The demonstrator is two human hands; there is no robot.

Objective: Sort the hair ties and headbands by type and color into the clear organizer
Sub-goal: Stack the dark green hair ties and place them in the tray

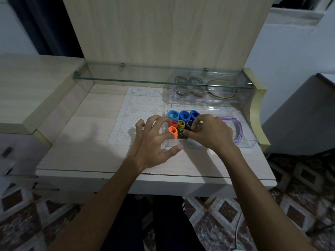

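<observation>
A clear organizer tray [250, 143] lies on the desk at the right. Inside it stand blue hair ties [184, 115] in a back row, red [173, 123] and orange hair ties [172, 132] at the left, and green-and-dark hair ties [181, 124] beside them. Purple headbands [237, 130] lie in the tray's right part. My left hand [154, 140] has spread fingers touching the tray's left wall by the orange ties. My right hand [210, 132] reaches into the tray, its curled fingers pinching a dark green hair tie [183, 133].
A second clear organizer [243, 98] with brownish ties and headbands sits behind, under a glass shelf [126, 80]. A white lace mat [137, 104] covers the desk middle. The desk's front edge [163, 175] is near my forearms. Patterned floor lies below.
</observation>
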